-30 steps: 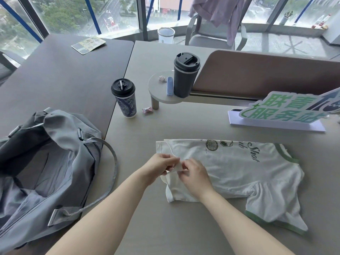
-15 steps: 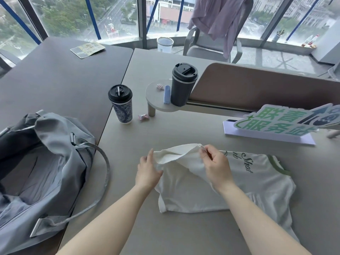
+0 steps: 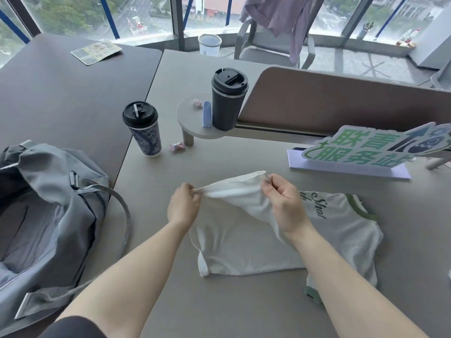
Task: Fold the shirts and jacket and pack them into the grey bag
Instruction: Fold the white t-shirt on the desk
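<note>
While pinched aloft, soft white shirt (image 3: 244, 242) hem.

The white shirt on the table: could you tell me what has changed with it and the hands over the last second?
Both hands, left hand and right hand, moved apart and lifted the hem of the white shirt off the table, each pinching one end. A second ago they pinched it together, flat. The grey bag, still open, and both cups have not moved.

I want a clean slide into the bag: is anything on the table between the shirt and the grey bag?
Nothing visible. Only bare table lies between the shirt and the grey bag, apart from the bag's own strap arching over it. The cup stands further back.
</note>
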`<state>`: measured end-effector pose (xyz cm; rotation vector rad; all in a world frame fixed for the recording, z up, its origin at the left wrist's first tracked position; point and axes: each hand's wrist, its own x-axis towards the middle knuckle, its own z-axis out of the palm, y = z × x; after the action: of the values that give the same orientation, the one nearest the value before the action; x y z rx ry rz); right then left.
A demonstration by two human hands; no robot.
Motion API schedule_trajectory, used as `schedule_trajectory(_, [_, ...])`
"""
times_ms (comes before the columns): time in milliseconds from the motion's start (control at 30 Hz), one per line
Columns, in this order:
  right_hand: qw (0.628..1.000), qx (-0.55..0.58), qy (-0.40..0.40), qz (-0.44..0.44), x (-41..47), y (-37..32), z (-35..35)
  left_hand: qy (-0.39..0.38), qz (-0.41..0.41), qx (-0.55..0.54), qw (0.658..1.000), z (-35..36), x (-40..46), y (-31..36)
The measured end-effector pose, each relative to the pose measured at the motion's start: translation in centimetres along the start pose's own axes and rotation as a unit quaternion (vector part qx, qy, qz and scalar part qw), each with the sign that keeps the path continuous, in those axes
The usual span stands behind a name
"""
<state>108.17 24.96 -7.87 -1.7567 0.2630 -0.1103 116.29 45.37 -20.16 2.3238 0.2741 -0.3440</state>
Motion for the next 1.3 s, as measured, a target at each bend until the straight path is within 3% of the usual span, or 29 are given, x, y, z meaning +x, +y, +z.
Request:
schedule_trajectory(133, [1.0,0.0,-0.012,0.024,-0.3,1.0,1.0,-0.075,-0.062,0.109,0.989,0.7,-2.8,-2.7])
schedule_trajectory(367, [0.999,-0.016,0.028,0.034,-1.1,2.4,2.0,-0.166,-0.051,0.184,0.967,2.6,-7.1,-3.1])
schedule_trajectory(500, [0.999,-0.023,0.033,0.034,-1.4,2.6,2.1,-0.179,-0.083,-0.005,0.98,1.4,-7.4,-3.0])
schedule_trajectory(600, [0.999,-0.025,0.026,0.031,-1.8,2.7,2.4,-0.238,-0.148,-0.161,0.946,0.5,-8.3,-3.6])
schedule_trajectory(733, [0.999,-0.038,0.011,0.036,-2.8,3.3,2.7,-0.344,-0.152,-0.08,0.923,-0.1,-10.9,-4.4])
schedule_trajectory(833, [0.998,-0.048,-0.01,0.04,-3.5,3.7,3.0,-0.33,-0.194,-0.067,0.921,-0.1,-11.9,-4.9])
schedule_trajectory(967, [0.997,-0.055,-0.032,0.048,-4.3,4.1,3.3,-0.273,-0.268,-0.223,0.897,0.0,-12.8,-4.6])
schedule_trajectory(1200, [0.993,-0.075,-0.066,0.069,-6.2,5.4,3.5,-0.278,-0.347,-0.421,0.791,1.1,-13.8,-4.5])
schedule_trajectory(1300, [0.992,-0.073,-0.071,0.075,-7.0,5.9,3.2,-0.235,-0.371,-0.458,0.773,1.1,-14.0,-4.8])
